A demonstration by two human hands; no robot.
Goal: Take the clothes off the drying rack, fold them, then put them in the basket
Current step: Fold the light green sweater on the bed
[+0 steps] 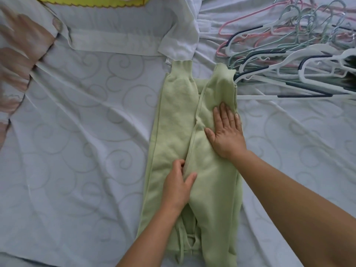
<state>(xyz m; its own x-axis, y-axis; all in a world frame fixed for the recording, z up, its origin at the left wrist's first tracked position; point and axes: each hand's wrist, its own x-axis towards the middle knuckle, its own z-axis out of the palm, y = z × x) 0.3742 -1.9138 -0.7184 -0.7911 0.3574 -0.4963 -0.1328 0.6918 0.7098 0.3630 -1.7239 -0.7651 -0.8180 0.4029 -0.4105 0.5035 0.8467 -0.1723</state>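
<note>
A pale green knit garment [177, 120] lies lengthwise on the bed, its two ribbed cuffs pointing away from me and a drawstring trailing at the near end. My right hand [225, 132] lies flat with straight fingers on the garment's right half, pressing it down. My left hand [179, 184] rests on the middle seam, fingers curled with the thumb out, pinching the fabric's edge. No drying rack or basket is in view.
A white sheet with a swirl pattern [92, 151] covers the bed. A pile of plastic hangers [289, 54], pink, white, green and navy, lies at the upper right. White folded cloth [119, 29] and a yellow-edged item [90, 1] sit at the top.
</note>
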